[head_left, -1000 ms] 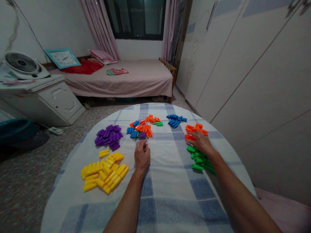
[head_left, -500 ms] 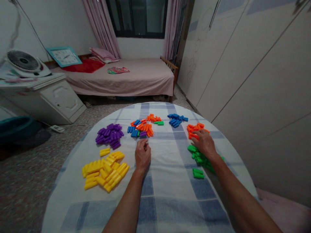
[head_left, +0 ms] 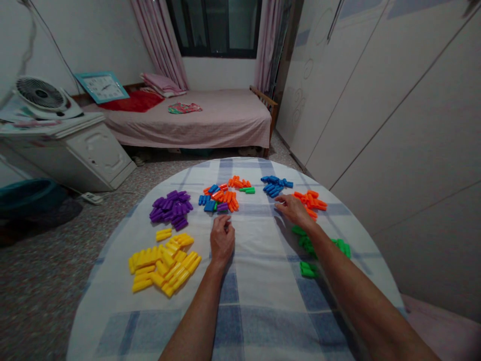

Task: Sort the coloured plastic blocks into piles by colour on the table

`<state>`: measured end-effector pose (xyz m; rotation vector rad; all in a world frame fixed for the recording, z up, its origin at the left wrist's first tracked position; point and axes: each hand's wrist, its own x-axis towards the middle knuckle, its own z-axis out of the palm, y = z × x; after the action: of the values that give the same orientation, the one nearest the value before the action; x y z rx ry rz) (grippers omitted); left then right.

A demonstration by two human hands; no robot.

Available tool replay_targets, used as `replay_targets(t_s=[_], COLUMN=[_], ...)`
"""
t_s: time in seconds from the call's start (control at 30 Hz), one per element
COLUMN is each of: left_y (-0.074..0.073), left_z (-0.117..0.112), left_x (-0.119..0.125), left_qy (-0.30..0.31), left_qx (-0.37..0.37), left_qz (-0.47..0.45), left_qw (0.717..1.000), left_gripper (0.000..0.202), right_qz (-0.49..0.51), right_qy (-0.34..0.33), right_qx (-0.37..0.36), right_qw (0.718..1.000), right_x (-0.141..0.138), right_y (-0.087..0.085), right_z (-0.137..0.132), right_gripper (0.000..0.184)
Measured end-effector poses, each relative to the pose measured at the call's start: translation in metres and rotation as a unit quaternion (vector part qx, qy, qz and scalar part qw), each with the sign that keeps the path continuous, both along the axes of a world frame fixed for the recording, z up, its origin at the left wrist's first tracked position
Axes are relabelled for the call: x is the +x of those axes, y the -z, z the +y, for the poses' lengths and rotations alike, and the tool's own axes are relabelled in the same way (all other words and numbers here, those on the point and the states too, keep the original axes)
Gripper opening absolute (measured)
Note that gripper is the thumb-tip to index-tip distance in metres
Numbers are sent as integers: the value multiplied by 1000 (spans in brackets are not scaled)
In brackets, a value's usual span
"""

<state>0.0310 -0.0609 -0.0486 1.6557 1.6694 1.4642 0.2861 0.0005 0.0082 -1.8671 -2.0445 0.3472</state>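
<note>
Clock is read from the person's side, 12 toward the pink-sheeted bed. Right hand hangs over the blue-and-white checked tablecloth, about 1 o'clock, fingers bent; can't tell from here if anything is pinched. It's just beside the short orange plastic tubes at 2, with the blue plastic tubes just past the fingertips at 1. Left hand is loosely curled on the cloth mid-table; nothing visible in it, palm side hidden. Mixed-colour plastic cluster sits right off its knuckles, 11 to 12. Purple tubes at 10, yellow tubes at 9, both well apart from the right hand.

Watch item: right forearm crosses the green plastic tubes at 3. I'd keep elbow and wrist high there; a low sleeve-height sweep could roll loose pieces. Pinch across the sides of each tube, probably slippery if it's as smooth as it looks. Lift before travelling, set down flat, let go gently. Left hand could steady the cluster's near edge.
</note>
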Motion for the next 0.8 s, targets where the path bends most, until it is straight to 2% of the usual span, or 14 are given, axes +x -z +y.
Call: replay_targets(t_s=[0.1,0.27,0.37,0.47,0.53,0.6,0.7,0.8], left_y=[0,0,-1,-2,-2,-4,-6,-7], left_z=[0,0,-1,-1,-1,-1,-1,-1], left_x=[0,0,0,1,1,1,-1,-4], left_qy=[-3,-4,-5,0,4,-4,-46,-98], left_qx=[4,3,4,1,0,9,33,43], left_qz=[5,9,12,9,3,-9,-28,-40], left_qw=[1000,1000,1000,1000,1000,1000,998,993], left_gripper=[27,28,28,27,27,27,30,31], right_qz=[-45,-88,-84,-58,-37,-9,29,11], right_qy=[-2,16,32,26,-17,-93,-219,-286], right_qx=[-26,-11,1,33,57,79,105,109], right_qw=[999,996,996,997,998,993,970,952], right_x=[-16,-26,-32,-50,-70,-97,-138,-171], right_y=[8,20,19,12,7,3,2,1], right_z=[25,54,60,62,63,62,59,52], right_gripper=[31,33,33,32,33,33,36,44])
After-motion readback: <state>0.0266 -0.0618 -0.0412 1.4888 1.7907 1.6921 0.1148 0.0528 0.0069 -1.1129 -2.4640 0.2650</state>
